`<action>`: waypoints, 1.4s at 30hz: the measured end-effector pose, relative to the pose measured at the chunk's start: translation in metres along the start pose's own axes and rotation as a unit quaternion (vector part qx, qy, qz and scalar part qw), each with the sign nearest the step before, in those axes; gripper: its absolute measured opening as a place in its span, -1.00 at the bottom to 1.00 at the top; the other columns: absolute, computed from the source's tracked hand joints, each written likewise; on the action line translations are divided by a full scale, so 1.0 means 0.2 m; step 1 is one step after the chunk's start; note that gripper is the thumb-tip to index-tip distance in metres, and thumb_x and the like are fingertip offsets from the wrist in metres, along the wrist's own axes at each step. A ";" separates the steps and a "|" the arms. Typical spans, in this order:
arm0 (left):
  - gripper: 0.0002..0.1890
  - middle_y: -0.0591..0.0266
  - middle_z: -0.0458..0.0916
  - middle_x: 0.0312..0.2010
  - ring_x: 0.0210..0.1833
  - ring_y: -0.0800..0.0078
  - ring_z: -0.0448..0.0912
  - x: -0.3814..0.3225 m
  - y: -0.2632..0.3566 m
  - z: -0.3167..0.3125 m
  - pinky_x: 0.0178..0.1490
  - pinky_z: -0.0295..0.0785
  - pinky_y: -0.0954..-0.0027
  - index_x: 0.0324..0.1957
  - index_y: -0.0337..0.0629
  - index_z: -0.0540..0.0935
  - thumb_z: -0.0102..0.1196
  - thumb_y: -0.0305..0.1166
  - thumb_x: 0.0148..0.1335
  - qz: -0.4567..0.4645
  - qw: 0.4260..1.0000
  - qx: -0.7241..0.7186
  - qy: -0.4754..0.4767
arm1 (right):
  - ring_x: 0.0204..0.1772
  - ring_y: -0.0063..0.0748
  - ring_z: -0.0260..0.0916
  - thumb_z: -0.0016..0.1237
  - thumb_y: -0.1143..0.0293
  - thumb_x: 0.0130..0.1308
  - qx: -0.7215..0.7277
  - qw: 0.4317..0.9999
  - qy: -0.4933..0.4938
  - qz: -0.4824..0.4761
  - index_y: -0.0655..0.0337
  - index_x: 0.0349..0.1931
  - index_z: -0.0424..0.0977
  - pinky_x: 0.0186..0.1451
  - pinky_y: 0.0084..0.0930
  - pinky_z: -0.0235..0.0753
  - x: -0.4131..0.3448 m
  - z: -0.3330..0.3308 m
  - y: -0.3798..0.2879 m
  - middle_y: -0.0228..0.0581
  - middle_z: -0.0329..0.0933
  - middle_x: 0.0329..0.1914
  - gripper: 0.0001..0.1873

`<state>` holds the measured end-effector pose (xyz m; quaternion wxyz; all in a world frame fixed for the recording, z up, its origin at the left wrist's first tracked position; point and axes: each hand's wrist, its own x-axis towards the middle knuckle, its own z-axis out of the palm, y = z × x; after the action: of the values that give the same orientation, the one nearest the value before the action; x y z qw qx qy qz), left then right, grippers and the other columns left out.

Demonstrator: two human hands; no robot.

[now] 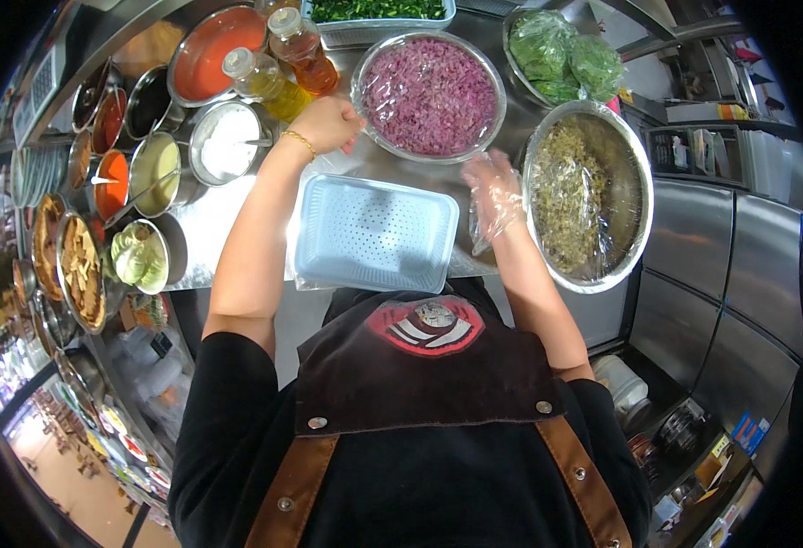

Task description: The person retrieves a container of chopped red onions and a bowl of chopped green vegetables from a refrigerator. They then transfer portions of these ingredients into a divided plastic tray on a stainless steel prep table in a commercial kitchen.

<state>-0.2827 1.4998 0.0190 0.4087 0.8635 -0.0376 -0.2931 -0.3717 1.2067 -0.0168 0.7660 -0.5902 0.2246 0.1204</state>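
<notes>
My left hand (335, 125), bare with a gold bracelet at the wrist, is curled at the left rim of a steel bowl of chopped purple onion (431, 96) under clear film. Whether its fingers pinch the film cannot be told. My right hand (495, 192) wears a loose clear plastic glove and hangs, slightly blurred, between that bowl and a larger steel bowl of chopped pale-green vegetable (569, 198), partly under film. Its fingers look spread, with nothing seen in them. Below and between both hands lies an empty light-blue perforated plastic basket (377, 233) at the counter's near edge.
Bottles of yellow oil (268, 85) and reddish liquid (303, 51) stand beyond my left hand. Steel bowls of white powder (225, 144), red liquid (209, 58) and sauces crowd the left. Bagged leafy greens (562, 58) and a basket of chopped greens (377, 27) are at the back.
</notes>
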 end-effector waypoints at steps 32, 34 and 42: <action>-0.80 0.36 0.63 -0.27 -0.11 0.31 0.57 -0.16 -0.04 0.28 -0.02 0.48 0.28 -0.25 -0.07 0.71 0.28 -0.48 0.00 0.356 0.879 0.232 0.216 | 0.10 -0.38 0.42 -0.05 0.45 0.40 -0.190 0.958 0.101 -0.191 0.34 0.18 0.26 0.16 -0.44 0.41 -0.10 -0.02 0.20 -0.11 0.47 0.07 -0.61; -0.91 0.38 0.63 -0.27 -0.15 0.36 0.58 -0.15 -0.05 0.29 -0.02 0.49 0.27 -0.37 -0.08 0.71 0.26 -0.49 0.03 0.383 0.886 0.148 0.214 | 0.14 -0.26 0.44 -0.02 0.46 0.37 -0.184 0.969 0.080 -0.142 0.35 0.18 0.25 0.21 -0.34 0.40 -0.05 -0.02 0.20 -0.08 0.47 0.09 -0.58; -0.96 0.28 0.67 -0.29 -0.13 0.40 0.57 -0.15 0.01 0.31 0.01 0.44 0.41 -0.30 -0.17 0.69 0.22 -0.49 0.19 0.225 0.956 -0.062 0.175 | 0.13 0.07 0.34 0.32 0.12 0.04 -0.473 0.763 0.122 -0.423 0.18 0.11 0.39 0.19 -0.06 0.37 -0.15 0.15 0.03 -0.07 0.40 0.03 -0.34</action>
<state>-0.3408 1.4657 0.0042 0.5167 0.8435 -0.1411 -0.0394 -0.3947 1.2396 0.0000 0.3291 -0.9224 -0.0413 -0.1978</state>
